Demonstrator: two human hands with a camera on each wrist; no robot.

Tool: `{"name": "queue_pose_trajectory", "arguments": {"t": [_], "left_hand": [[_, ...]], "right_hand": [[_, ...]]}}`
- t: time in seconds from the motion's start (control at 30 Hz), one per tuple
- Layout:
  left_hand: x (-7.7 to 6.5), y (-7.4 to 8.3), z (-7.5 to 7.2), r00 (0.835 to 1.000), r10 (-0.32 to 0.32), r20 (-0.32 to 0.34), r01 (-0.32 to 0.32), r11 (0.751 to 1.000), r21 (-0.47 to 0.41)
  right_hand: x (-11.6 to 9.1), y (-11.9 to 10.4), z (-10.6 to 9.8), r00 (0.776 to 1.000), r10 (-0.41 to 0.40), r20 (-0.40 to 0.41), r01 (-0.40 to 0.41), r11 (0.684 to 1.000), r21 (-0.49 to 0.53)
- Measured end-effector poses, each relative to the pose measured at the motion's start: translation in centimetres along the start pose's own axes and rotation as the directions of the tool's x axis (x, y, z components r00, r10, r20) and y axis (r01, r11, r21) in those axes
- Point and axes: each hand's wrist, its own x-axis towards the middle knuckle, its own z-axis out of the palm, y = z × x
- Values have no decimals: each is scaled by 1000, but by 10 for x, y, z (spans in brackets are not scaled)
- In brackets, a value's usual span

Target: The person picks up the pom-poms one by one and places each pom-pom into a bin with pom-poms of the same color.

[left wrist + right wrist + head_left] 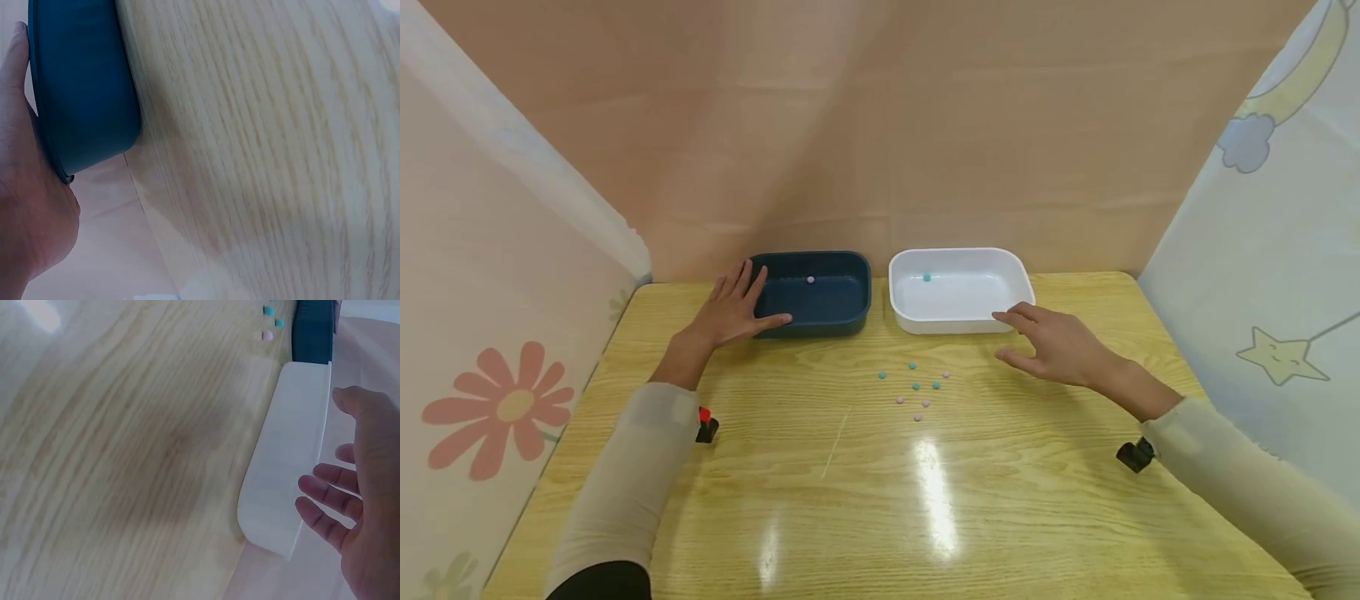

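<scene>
A dark blue tray (850, 312) and a white tray (917, 327) stand side by side at the back of the table. The dark one has a pink bead (810, 280) in it; a teal bead (927, 277) lies in the white one. My left hand (730, 306) spreads its fingers at the dark tray's left end, its thumb at the front rim. With nothing in its loosely bent fingers, my right hand (1063, 343) hovers by the white tray's front right corner. Several teal beads (915, 386) and pink beads (926, 403) are scattered on the wood in front.
A tan backdrop (887, 150) rises right behind the trays. Patterned side panels stand left (497, 292) and right (1285, 275) of the wooden table (775, 500). Black wrist devices show under both sleeves.
</scene>
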Motion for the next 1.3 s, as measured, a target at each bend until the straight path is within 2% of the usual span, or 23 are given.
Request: {"name": "queue_pose_trajectory", "arguments": {"t": [0.27,0.4,0.73,1.3], "left_hand": [[1,1,-2,1000,-4,22,3,1000,26],[2,0,-1,1000,-1,25,0,999,37],[2,-2,-1,1000,-3,23,2,997,76],[1,1,-2,999,-18,51,13,996,90]], "right_hand": [[3,-10,15,997,-80,-7,80,996,46],[5,-14,23,995,-96,-5,96,990,107],[16,-27,41,997,-51,65,29,954,297],[30,-41,61,996,-30,84,-6,917,399]]}}
